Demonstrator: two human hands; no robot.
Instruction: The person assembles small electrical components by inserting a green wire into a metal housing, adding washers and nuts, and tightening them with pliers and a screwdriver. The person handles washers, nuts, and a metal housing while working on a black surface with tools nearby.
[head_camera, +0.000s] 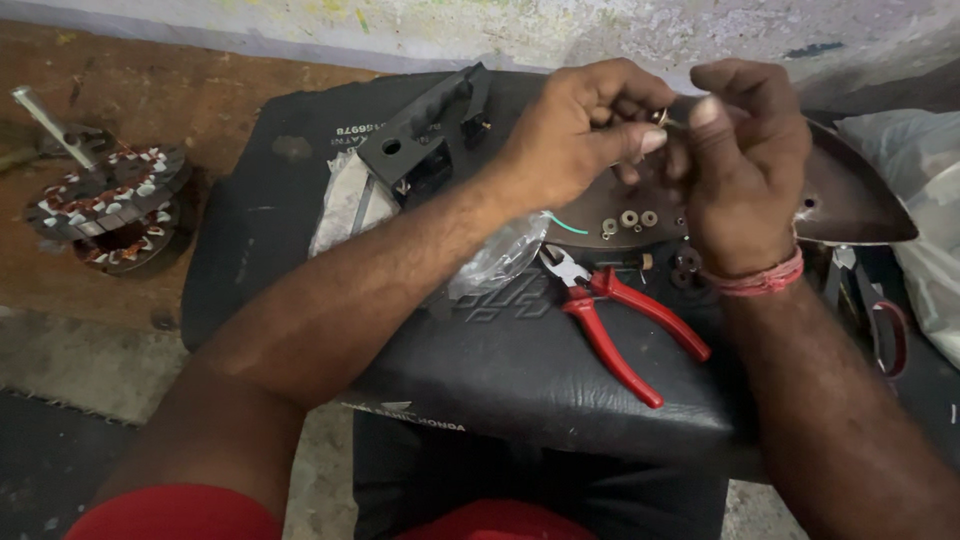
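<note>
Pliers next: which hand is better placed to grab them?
Right, probably. The red-handled pliers lie on the black seat just below the right hand, handles pointing toward that forearm. The left hand sits further off and pinches a small brass part, which both hands hold.

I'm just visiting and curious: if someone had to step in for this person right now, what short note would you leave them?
Left hand: fingers pinched on a small metal part, raised above the seat.
Right hand: closed, meeting the left at that same part; what it grips is hidden.
Below them a dark metal plate lies on the black seat cushion, with small washers on it.
Red-handled pliers lie unused on the cushion; a black plastic housing lies behind.
A wound motor stator sits on the floor, left.
Done: not clear. Left: the small part is still in hand.
</note>
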